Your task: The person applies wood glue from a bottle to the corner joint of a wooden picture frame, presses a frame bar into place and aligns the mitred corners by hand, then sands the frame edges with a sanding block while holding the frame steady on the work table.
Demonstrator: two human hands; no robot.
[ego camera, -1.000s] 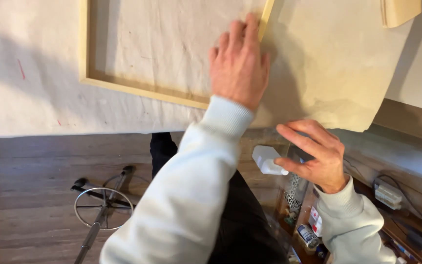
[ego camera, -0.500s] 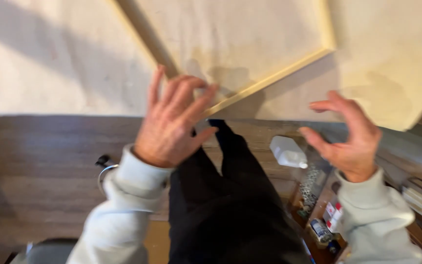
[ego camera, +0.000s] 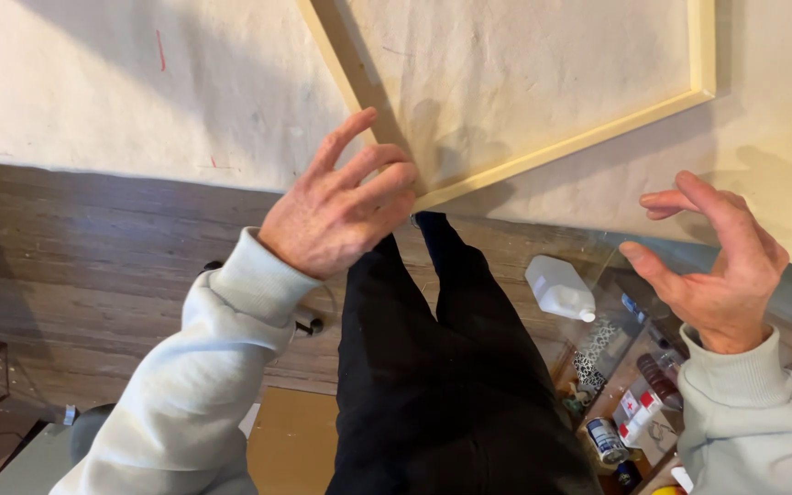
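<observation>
Flanking one wooden frame [ego camera: 543, 151]: two empty hands [ego camera: 336, 215]

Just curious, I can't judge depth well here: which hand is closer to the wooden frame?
Left. The left hand has fingertips at the frame near its lower corner, possibly touching. The right hand hangs open, apart, below the frame's right end.

One head-worn view, looking steeply down over the person's own arms and legs; close to the pale sheet with its wooden frame [ego camera: 543, 156]; wood floor [ego camera: 93, 257] farther below; no second view.
</observation>
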